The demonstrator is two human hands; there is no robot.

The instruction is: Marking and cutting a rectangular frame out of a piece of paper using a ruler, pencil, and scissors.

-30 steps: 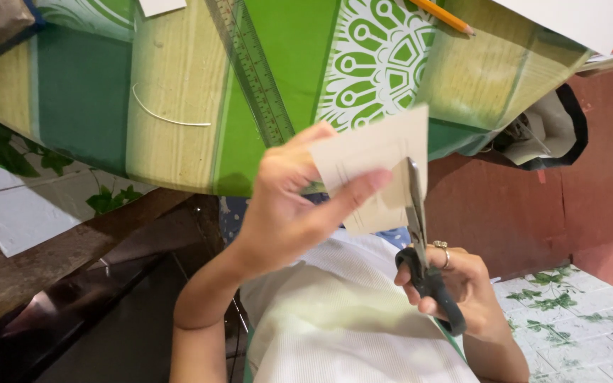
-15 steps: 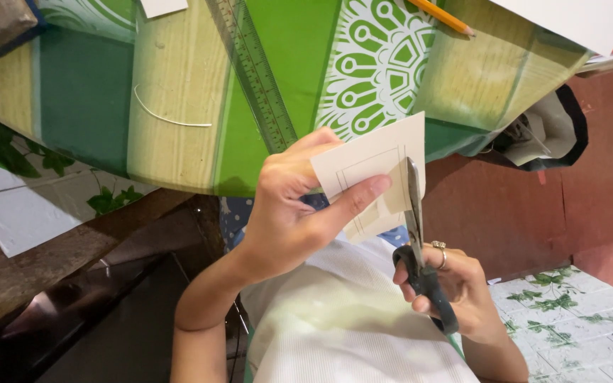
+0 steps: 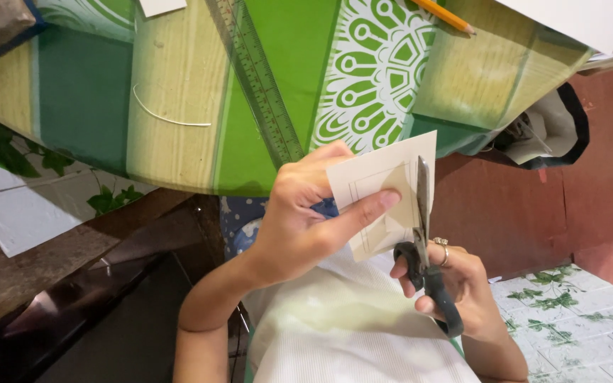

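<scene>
- Card (image 3: pixel 374 186) sits pinched in the left hand (image 3: pixel 299 220), thumb across its face.
- Right hand (image 3: pixel 459 287) grips scissors (image 3: pixel 426 245), blades biting the card's right edge.

I can't see the scissors (image 3: pixel 426 245) blade tips w/ certainty, too thin. Left hand (image 3: pixel 306 220) covers part of the cream card (image 3: pixel 384 191). Pencil (image 3: pixel 445 15), white sheet (image 3: pixel 576 21) & clear ruler (image 3: pixel 257 85) cut off at top edge.
</scene>
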